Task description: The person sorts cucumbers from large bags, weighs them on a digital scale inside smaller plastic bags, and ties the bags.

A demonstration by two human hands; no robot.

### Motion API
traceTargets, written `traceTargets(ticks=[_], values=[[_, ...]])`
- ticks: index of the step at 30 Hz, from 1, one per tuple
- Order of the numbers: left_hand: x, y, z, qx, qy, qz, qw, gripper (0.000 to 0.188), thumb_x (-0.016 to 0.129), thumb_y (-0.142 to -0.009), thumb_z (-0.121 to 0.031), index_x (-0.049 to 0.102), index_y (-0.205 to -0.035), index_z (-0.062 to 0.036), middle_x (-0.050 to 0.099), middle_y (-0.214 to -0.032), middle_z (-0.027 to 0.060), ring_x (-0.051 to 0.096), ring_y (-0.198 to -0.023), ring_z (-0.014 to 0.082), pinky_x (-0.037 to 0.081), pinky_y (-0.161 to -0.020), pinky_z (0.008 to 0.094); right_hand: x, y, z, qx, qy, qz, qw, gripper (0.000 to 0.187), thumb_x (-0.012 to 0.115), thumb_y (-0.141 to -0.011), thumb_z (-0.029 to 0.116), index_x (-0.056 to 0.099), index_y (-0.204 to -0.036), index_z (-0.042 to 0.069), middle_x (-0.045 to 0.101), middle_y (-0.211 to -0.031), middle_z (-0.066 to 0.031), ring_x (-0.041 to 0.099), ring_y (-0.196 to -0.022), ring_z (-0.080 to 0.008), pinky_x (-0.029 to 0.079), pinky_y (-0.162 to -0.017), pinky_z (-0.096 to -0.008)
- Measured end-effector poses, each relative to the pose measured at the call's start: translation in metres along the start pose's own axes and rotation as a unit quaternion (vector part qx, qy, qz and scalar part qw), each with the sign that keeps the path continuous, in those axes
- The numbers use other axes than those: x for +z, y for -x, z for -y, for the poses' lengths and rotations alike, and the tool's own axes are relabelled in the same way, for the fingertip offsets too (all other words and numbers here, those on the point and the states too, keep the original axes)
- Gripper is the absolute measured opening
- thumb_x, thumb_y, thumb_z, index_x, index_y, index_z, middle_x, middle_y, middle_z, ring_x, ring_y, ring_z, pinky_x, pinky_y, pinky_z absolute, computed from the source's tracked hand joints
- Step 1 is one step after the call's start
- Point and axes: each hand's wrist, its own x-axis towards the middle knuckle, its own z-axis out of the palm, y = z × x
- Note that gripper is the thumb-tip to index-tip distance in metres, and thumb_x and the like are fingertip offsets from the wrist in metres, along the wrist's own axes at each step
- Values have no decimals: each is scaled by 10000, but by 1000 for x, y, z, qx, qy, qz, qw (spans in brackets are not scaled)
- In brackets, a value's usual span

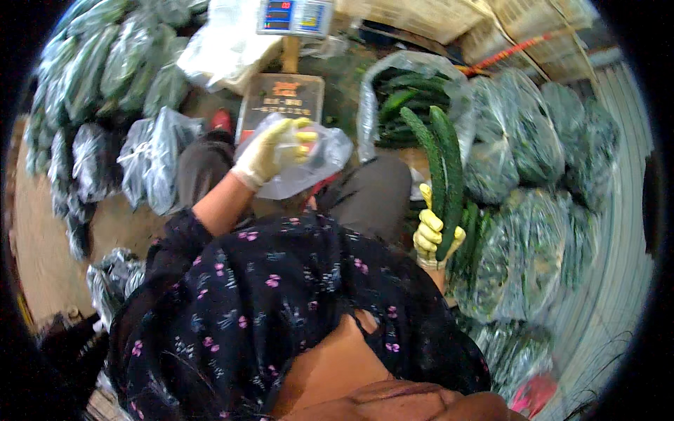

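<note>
Many tied clear bags of greens [533,231] stacked left and right. One platform scale [281,98] ahead. One empty clear plastic bag [319,165], gripped by gloved left hand [270,151]. Two long cucumbers [442,168], upright, clenched in gloved right hand [435,235].

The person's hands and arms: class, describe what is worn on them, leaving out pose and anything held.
Both the left hand and the right hand wear yellow rubber gloves; the left one looks paler. The left forearm is bare below a dark sleeve printed with small pink flowers, pushed up. The right sleeve is hidden.
</note>
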Motion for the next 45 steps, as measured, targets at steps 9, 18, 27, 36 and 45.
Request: traceTargets(ticks=[9, 18, 27, 36, 45], values=[[75, -2, 33, 40, -40, 128, 990, 403, 570, -859, -206, 455, -1222, -75, 525, -1193, 144, 499, -1106, 240, 372, -962, 411, 26, -104, -53, -1, 676, 23, 737, 1036, 810, -561, 288, 233, -1372, 0, 464, -1234, -105, 496, -1071, -204, 404, -906, -306], [39, 13, -8, 135, 97, 175, 970, 599, 565, -779, -47, 319, -1325, -61, 486, -1243, 142, 465, -1158, 321, 357, -988, 485, -3, -131, -61, 63, 767, -15, 638, 635, 718, -723, 386, 498, -1169, -9, 563, -1104, -62, 522, -995, -169, 394, -891, -305], [27, -3, -23, 8, -116, 21, 993, 458, 637, -803, -181, 466, -1204, -40, 579, -1082, 119, 575, -968, 237, 462, -847, 393, -8, -172, -86, 396, 402, -30, 825, 564, 668, -701, 86, 446, -1203, -44, 598, -1039, -173, 604, -918, -276, 470, -838, -381], [29, 49, -75, 120, -151, -57, 980, 331, 555, -868, -332, 542, -1077, -75, 599, -827, 72, 583, -635, 172, 490, -502, 283, 35, -217, -79, -9, 423, 67, 904, 643, 705, -706, 88, 401, -1269, 21, 563, -1096, -132, 556, -997, -244, 444, -894, -389], [86, 113, -139, 196, -141, -131, 961, 521, 369, -910, -486, 469, -1184, -53, 576, -718, 68, 434, -414, 84, 355, -337, 186, -66, -267, -124, 112, 896, 106, 416, 343, 633, -752, 34, 587, -1090, 77, 620, -1033, -83, 550, -1024, -203, 417, -902, -302]])
